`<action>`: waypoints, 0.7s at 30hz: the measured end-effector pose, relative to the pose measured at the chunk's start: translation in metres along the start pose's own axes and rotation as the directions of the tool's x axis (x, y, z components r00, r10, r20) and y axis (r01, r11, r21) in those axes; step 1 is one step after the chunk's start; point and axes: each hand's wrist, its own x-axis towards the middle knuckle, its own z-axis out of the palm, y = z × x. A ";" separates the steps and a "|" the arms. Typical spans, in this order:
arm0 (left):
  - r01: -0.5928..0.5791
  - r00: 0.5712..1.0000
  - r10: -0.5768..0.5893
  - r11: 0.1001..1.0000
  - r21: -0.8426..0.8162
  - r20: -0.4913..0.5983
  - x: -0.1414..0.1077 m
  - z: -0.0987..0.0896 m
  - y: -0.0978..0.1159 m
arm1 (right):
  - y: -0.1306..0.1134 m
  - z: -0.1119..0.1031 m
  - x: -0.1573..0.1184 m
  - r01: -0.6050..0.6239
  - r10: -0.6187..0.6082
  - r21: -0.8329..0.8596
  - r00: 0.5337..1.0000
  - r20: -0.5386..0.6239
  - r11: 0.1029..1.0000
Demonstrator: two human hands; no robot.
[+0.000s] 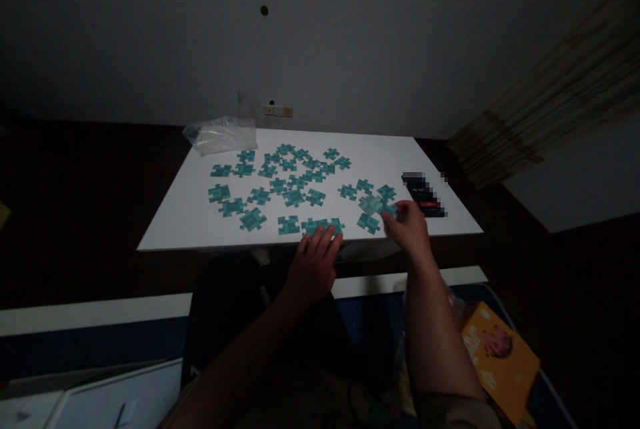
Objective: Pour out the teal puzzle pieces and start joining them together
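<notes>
Many teal jigsaw pieces lie spread over a white table. At the front edge, the fingers of my left hand are stretched out and rest on a joined strip of pieces. Just left of that strip sits a single piece. My right hand pinches a teal piece between thumb and fingers, beside a paler piece. Around it are a few other pieces, one of them nearer the table's front edge.
A clear plastic bag lies at the table's back left corner. On the right stands a dark phone, partly pixelated. An orange box is at the lower right, below the table. Behind the table is a wall with sockets.
</notes>
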 end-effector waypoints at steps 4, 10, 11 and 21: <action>-0.007 1.000 0.007 1.000 0.008 -0.002 -0.003 -0.002 -0.001 | -0.004 0.000 -0.008 -0.011 0.048 0.178 0.978 -0.204 0.984; -0.014 1.000 0.014 1.000 0.016 -0.004 -0.005 -0.005 -0.004 | -0.040 0.009 -0.025 0.084 -0.071 0.461 0.996 -0.045 0.884; -0.013 1.000 0.014 1.000 0.016 -0.004 -0.006 -0.005 -0.004 | -0.046 0.011 -0.028 0.071 -0.123 0.496 0.990 0.072 0.865; -0.003 1.000 0.003 1.000 -0.013 -0.022 -0.009 -0.008 -0.010 | -0.085 0.026 -0.034 0.324 -0.387 0.250 0.883 0.267 0.912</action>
